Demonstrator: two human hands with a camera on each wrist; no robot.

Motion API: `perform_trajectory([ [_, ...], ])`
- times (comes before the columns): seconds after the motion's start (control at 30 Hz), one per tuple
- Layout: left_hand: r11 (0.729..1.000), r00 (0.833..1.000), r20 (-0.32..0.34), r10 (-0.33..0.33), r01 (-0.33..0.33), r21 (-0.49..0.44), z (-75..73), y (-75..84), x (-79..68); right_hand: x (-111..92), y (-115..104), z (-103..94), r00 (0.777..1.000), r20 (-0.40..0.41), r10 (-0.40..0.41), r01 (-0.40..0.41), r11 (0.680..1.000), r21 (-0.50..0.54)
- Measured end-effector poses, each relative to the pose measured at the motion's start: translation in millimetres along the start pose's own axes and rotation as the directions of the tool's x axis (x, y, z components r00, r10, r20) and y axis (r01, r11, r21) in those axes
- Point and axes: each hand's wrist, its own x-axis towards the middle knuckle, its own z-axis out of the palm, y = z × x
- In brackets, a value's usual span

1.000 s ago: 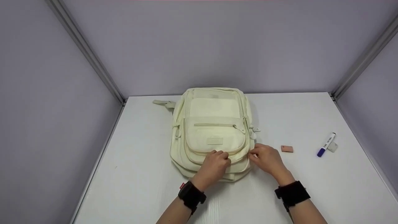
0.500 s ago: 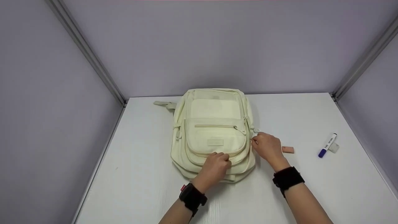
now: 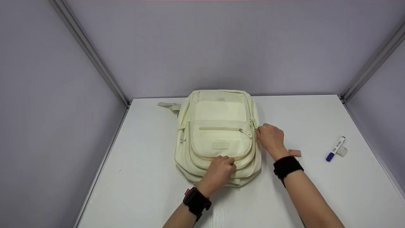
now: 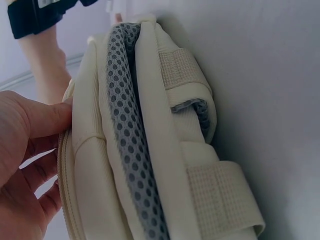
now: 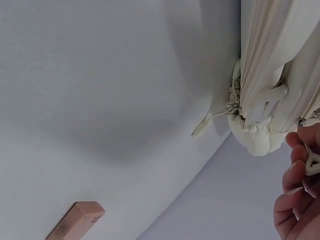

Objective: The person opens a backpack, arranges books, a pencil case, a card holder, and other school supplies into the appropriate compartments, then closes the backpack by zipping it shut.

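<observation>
A cream backpack (image 3: 221, 110) lies on the white table with its front pockets facing up. My left hand (image 3: 218, 172) grips the edge of its lower front pocket. In the left wrist view, the thumb presses on the cream fabric beside the zipper line, and grey mesh padding (image 4: 127, 140) shows along the bag. At the bag's right side my right hand (image 3: 270, 138) pinches a zipper pull (image 5: 313, 161), a light loop that shows in the right wrist view. Another pull (image 5: 202, 126) hangs loose near the side of the bag.
Right of the bag lies a pink eraser (image 3: 295, 153), close to the right wrist. Farther right a white marker with a blue cap (image 3: 336, 148) lies over a small pale grey piece (image 3: 342, 152). Grey-white panels (image 3: 221, 47) enclose the table. A strap (image 3: 170, 106) sticks out upper left.
My right hand has moved away from me along the bag's right side, from the lower corner to about mid-height. My left hand has stayed on the lower pocket edge.
</observation>
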Motion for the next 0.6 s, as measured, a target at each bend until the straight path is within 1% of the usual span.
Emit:
perform_trajectory([
  [0.2,1.000,1.000,0.010,-0.002,0.002,0.010,0.7,-0.4,0.0,16,-1,1.6,0.997,0.062,-0.049,0.056,0.991,-0.125],
  [0.3,1.000,1.000,0.013,-0.005,0.005,0.021,0.5,0.1,-0.1,24,-2,1.6,0.996,0.075,-0.055,0.066,0.985,-0.160],
  [0.43,1.000,1.000,0.010,-0.006,0.006,0.013,0.9,0.8,0.1,32,-1,2.6,0.997,0.075,-0.018,0.030,0.985,-0.169],
  [0.6,1.000,1.000,0.006,-0.001,0.001,0.018,0.8,0.3,-0.1,39,-2,4.7,0.992,0.122,0.038,-0.018,0.986,-0.165],
])
